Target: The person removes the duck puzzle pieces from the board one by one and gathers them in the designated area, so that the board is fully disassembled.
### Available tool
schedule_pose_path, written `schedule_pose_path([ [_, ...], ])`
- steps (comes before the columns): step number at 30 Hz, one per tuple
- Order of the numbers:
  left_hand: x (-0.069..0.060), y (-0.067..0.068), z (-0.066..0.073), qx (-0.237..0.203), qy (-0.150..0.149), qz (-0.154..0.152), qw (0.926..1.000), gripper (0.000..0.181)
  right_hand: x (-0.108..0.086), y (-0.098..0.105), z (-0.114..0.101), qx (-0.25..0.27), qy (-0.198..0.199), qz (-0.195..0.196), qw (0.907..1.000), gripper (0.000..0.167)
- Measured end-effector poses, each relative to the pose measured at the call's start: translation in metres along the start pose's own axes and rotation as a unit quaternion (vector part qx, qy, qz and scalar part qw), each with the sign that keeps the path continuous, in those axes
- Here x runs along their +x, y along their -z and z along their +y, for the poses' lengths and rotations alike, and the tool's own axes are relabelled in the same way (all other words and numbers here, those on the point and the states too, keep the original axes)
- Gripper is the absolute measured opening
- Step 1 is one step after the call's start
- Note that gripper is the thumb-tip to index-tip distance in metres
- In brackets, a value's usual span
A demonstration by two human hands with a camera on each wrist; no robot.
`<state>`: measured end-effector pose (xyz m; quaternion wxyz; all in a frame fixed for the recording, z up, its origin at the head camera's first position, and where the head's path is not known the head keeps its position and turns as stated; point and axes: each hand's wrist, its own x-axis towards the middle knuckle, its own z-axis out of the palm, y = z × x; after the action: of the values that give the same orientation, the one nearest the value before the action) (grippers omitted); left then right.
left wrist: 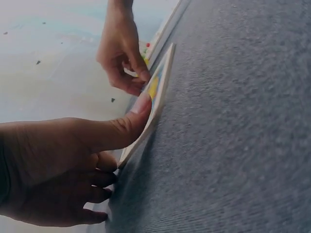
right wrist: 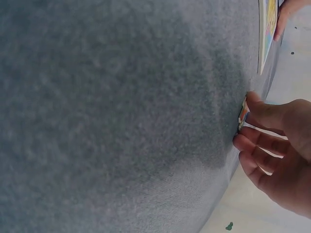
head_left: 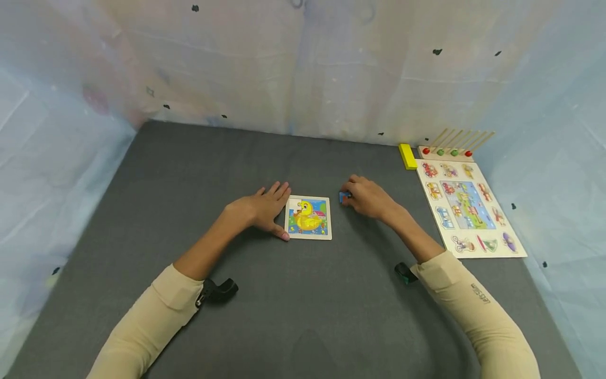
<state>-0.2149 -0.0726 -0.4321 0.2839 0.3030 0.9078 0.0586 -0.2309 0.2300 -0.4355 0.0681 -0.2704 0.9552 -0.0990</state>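
Observation:
A square duck puzzle in a pale wooden frame lies flat on the dark grey cloth; its upper left corner shows a bare pale patch. My left hand rests at its left edge with fingers spread and straight, the thumb touching the frame. To the right of the frame, apart from it, my right hand pinches a small blue and red puzzle piece between thumb and fingertips, low at the cloth. In the right wrist view the piece is partly covered by the fingers.
At the right lies a large picture board with vehicle shapes. Behind it stands a wooden peg base with thin rods and red and green beads, beside a yellow block. A pale curtain hangs along the table's back edge.

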Motion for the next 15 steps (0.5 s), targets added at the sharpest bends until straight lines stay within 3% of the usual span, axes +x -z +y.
schedule_pose_path([
  [6, 0.001, 0.000, -0.002, -0.001, 0.000, -0.001, 1.0000, 0.119, 0.000, 0.004, -0.006, -0.001, 0.005, 0.007, 1.0000, 0.030],
  [10, 0.000, 0.000, -0.002, 0.000, 0.004, 0.000, 1.0000, 0.118, 0.004, 0.009, -0.021, 0.001, 0.038, 0.020, 0.9991, 0.032],
  [15, -0.001, 0.000, -0.003, -0.001, 0.002, -0.002, 1.0000, 0.117, 0.014, 0.011, -0.043, 0.010, 0.056, 0.006, 0.9984, 0.030],
])
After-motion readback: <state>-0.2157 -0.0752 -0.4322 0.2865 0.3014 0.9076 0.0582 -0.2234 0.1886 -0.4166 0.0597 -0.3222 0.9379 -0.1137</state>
